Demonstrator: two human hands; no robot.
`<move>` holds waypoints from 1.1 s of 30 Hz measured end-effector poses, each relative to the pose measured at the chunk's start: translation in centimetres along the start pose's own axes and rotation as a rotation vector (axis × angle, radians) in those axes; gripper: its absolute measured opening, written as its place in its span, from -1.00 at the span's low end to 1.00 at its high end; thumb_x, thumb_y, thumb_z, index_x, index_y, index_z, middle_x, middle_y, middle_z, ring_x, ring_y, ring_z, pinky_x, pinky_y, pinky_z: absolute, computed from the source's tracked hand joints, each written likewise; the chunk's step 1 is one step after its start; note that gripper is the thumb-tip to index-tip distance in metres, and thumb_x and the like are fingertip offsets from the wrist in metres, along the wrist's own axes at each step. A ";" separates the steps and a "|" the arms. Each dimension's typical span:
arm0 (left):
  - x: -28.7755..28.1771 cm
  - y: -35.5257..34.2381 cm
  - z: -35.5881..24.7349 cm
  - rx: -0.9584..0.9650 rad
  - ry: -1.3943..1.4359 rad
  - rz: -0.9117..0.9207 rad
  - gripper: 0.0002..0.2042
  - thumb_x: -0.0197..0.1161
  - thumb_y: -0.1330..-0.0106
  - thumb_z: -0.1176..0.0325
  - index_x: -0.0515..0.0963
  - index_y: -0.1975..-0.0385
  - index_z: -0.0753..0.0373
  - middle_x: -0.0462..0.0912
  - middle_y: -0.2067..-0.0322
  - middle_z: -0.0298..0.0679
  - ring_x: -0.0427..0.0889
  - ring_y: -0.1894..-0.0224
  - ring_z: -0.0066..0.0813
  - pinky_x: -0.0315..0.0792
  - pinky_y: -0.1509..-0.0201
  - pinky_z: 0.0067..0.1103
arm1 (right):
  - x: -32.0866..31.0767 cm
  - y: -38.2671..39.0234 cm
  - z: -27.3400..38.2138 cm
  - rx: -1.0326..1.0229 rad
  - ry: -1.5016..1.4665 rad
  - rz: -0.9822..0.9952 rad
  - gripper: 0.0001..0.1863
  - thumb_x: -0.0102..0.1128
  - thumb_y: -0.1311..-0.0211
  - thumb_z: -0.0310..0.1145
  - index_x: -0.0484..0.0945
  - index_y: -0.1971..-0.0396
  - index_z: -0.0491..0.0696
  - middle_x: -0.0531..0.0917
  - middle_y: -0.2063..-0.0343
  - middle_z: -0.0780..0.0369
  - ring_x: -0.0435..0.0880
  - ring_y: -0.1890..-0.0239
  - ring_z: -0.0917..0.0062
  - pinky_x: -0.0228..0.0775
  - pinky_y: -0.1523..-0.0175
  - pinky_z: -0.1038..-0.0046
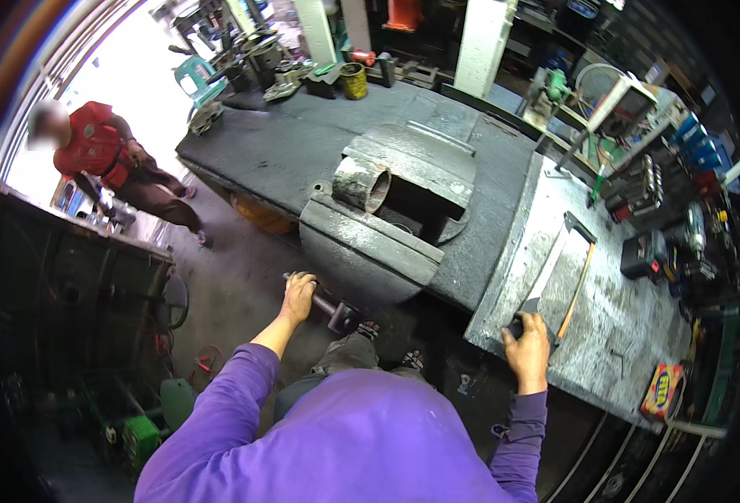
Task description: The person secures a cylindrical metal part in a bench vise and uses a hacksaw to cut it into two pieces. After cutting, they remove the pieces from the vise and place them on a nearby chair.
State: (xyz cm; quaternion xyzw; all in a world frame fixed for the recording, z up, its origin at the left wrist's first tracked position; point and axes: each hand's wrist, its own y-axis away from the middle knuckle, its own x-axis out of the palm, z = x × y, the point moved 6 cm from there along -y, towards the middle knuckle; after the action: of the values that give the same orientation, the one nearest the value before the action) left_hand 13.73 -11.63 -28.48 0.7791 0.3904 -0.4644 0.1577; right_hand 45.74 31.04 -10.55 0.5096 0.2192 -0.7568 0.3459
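Observation:
A large grey bench vise (386,226) is bolted to a dark steel worktable (303,142), with a short rusty pipe section (361,184) lying between its jaws. My left hand (298,295) is closed around the vise's dark crank handle (336,312) below the front jaw. My right hand (527,337) grips the dark handle of a hacksaw (567,277) that lies flat on a pale metal bench (604,327) to the right. My purple sleeves come up from the lower edge.
A person in a red shirt (93,147) stands at the far left by a dark counter (76,277). Tools and boxes crowd the shelves (680,193) on the right. A yellow carton (662,390) lies on the bench's near edge. A yellow can (353,81) stands at the table's back.

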 end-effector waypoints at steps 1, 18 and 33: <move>0.1 0.0 -0.1 0.044 -0.050 0.035 -0.68 -0.04 -0.45 0.27 0.65 0.10 0.27 0.65 -0.05 -0.07 0.46 -0.29 -0.01 0.15 -0.50 -0.10 | -0.4 -0.6 2.3 -0.100 -0.109 -0.024 -0.55 0.55 -0.05 -0.34 0.65 0.04 -0.11 0.64 0.09 0.06 0.63 -0.04 0.09 0.49 -0.16 0.17; 0.0 -1.3 2.6 -0.097 0.096 0.374 -0.61 -0.13 -0.61 0.12 0.65 0.20 0.17 0.69 0.09 -0.19 0.56 -0.18 -0.11 0.00 -0.43 0.37 | -2.3 -11.7 31.1 -0.252 -0.574 0.305 -0.12 0.25 -0.43 0.08 0.15 -0.53 -0.13 0.76 0.29 -0.01 0.76 0.22 0.31 0.54 0.03 0.31; -4.5 -4.0 4.8 0.121 0.006 0.089 -0.62 0.01 -0.39 0.13 0.68 0.55 0.15 0.76 0.43 -0.15 0.73 0.22 -0.14 0.40 -0.12 -0.16 | -1.7 -11.8 31.8 -0.185 -0.928 0.385 -0.21 0.52 -0.28 -0.18 0.34 -0.41 -0.13 0.70 0.00 0.15 0.63 -0.03 0.52 0.49 -0.16 0.41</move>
State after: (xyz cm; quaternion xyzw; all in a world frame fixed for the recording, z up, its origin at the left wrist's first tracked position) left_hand 6.67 -14.06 -26.70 0.8050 0.3274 -0.4774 0.1298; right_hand 17.62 17.66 2.99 0.1183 0.0109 -0.8033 0.5837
